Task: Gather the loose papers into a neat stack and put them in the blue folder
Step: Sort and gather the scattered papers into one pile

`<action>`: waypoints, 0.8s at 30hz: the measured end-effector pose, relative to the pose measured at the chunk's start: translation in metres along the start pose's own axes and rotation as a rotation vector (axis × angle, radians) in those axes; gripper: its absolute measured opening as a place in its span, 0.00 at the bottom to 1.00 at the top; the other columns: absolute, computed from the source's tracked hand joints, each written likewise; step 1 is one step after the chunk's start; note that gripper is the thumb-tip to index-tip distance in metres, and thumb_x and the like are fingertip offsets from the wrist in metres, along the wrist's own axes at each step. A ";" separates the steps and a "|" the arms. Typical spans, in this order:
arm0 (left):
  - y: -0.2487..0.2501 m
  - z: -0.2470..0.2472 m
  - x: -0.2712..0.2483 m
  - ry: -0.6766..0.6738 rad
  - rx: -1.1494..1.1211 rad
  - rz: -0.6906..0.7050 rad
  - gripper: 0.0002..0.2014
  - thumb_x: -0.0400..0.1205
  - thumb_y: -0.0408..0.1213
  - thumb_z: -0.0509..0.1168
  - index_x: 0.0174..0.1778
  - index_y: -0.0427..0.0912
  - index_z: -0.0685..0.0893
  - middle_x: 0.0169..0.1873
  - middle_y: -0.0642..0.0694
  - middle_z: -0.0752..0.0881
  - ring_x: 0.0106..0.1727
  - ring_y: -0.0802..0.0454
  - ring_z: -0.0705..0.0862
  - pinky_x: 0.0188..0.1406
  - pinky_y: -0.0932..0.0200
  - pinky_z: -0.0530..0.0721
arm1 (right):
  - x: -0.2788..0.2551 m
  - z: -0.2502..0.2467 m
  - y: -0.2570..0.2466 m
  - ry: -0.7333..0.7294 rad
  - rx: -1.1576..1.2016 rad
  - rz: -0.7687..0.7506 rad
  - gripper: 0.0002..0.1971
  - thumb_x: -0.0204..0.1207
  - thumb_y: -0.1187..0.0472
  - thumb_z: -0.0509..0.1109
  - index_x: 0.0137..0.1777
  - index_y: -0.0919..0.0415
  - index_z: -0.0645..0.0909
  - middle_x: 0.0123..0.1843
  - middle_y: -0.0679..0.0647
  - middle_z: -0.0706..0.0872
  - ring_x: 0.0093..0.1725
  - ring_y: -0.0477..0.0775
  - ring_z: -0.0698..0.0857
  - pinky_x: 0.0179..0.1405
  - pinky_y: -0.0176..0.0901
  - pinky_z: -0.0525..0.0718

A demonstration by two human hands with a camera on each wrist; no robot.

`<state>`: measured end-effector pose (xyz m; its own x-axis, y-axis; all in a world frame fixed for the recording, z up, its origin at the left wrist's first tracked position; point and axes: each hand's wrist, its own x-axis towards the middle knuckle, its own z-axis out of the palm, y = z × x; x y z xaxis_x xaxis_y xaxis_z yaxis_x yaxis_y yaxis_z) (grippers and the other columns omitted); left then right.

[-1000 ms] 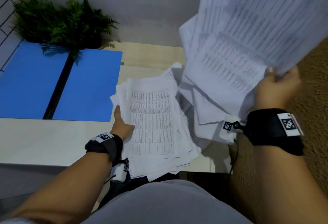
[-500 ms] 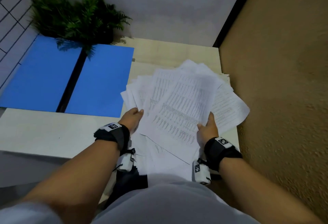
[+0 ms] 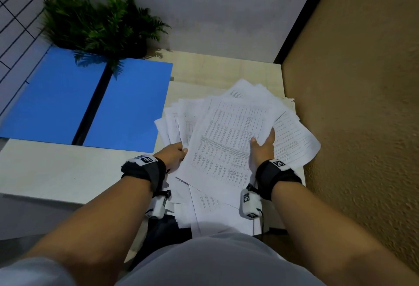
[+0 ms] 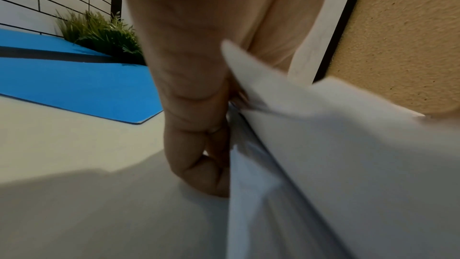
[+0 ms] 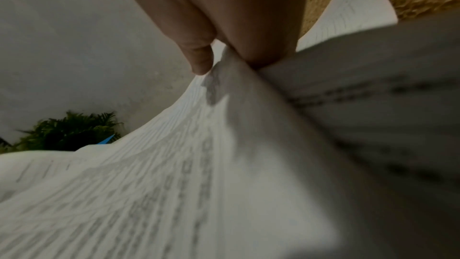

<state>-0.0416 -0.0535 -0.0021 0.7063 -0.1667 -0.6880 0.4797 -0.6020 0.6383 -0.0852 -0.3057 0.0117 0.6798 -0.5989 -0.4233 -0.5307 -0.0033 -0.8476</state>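
Note:
A messy pile of printed papers lies fanned out on the right half of the pale table. My left hand holds the pile's left edge, its fingers curled in against the sheets. My right hand grips the right side of the top sheets, thumb on the printed face and fingers hidden behind them. The blue folder lies open and flat to the left of the pile, with nothing in it, and also shows in the left wrist view.
A green fern stands at the back left, its fronds over the folder's far edge. A rough brown wall runs close along the table's right side. Some sheets overhang the table's near edge. A wire grid is at far left.
A second ago my right hand held a sheaf of papers up in the air. It has come down onto the pile, and both hands now hold the pile's sides.

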 end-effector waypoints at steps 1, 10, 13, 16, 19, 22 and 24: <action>0.000 0.000 0.000 -0.005 0.002 -0.007 0.20 0.89 0.35 0.56 0.30 0.43 0.62 0.29 0.48 0.64 0.32 0.50 0.62 0.48 0.55 0.62 | -0.001 0.001 -0.003 0.010 -0.048 -0.008 0.34 0.83 0.57 0.63 0.84 0.44 0.50 0.71 0.50 0.70 0.66 0.55 0.73 0.71 0.53 0.71; 0.002 0.001 0.003 0.077 0.019 -0.027 0.18 0.90 0.36 0.51 0.32 0.53 0.66 0.36 0.49 0.74 0.51 0.49 0.71 0.54 0.56 0.68 | 0.020 -0.016 -0.002 -0.122 -0.387 0.110 0.21 0.84 0.56 0.63 0.70 0.70 0.75 0.69 0.66 0.81 0.67 0.65 0.80 0.65 0.48 0.78; 0.006 -0.001 0.000 0.145 0.035 -0.058 0.19 0.91 0.37 0.48 0.31 0.46 0.63 0.31 0.48 0.68 0.48 0.48 0.70 0.47 0.58 0.65 | 0.027 -0.030 -0.009 -0.145 -0.510 0.098 0.23 0.85 0.55 0.61 0.74 0.69 0.72 0.71 0.67 0.79 0.70 0.67 0.78 0.72 0.55 0.75; 0.006 0.000 -0.001 0.187 0.034 -0.049 0.20 0.91 0.40 0.47 0.31 0.42 0.62 0.30 0.44 0.67 0.42 0.45 0.70 0.43 0.57 0.64 | 0.039 -0.047 -0.008 -0.240 -0.541 0.100 0.18 0.84 0.58 0.63 0.67 0.69 0.78 0.63 0.67 0.83 0.63 0.67 0.82 0.67 0.57 0.78; 0.006 0.005 0.003 0.197 0.003 -0.049 0.20 0.91 0.40 0.48 0.31 0.44 0.62 0.30 0.45 0.68 0.42 0.46 0.71 0.44 0.55 0.69 | 0.039 -0.056 -0.015 -0.304 -0.590 0.110 0.09 0.83 0.57 0.64 0.48 0.63 0.79 0.44 0.63 0.84 0.46 0.60 0.82 0.55 0.52 0.80; 0.011 0.007 0.003 0.155 -0.012 -0.029 0.19 0.91 0.40 0.50 0.32 0.53 0.63 0.44 0.46 0.75 0.53 0.49 0.73 0.59 0.54 0.76 | 0.035 -0.051 -0.018 -0.334 -0.631 0.118 0.13 0.82 0.54 0.66 0.37 0.58 0.76 0.35 0.57 0.81 0.41 0.58 0.81 0.49 0.48 0.77; 0.014 0.007 0.002 0.154 0.049 0.003 0.18 0.90 0.41 0.52 0.33 0.57 0.65 0.44 0.49 0.77 0.54 0.51 0.73 0.56 0.59 0.71 | 0.038 -0.043 -0.006 -0.368 -0.569 0.096 0.22 0.71 0.42 0.74 0.51 0.61 0.81 0.49 0.57 0.87 0.53 0.60 0.84 0.56 0.49 0.79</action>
<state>-0.0372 -0.0675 0.0027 0.7810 -0.0497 -0.6225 0.4537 -0.6398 0.6203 -0.0779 -0.3623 0.0148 0.6907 -0.3067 -0.6549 -0.7124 -0.4444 -0.5432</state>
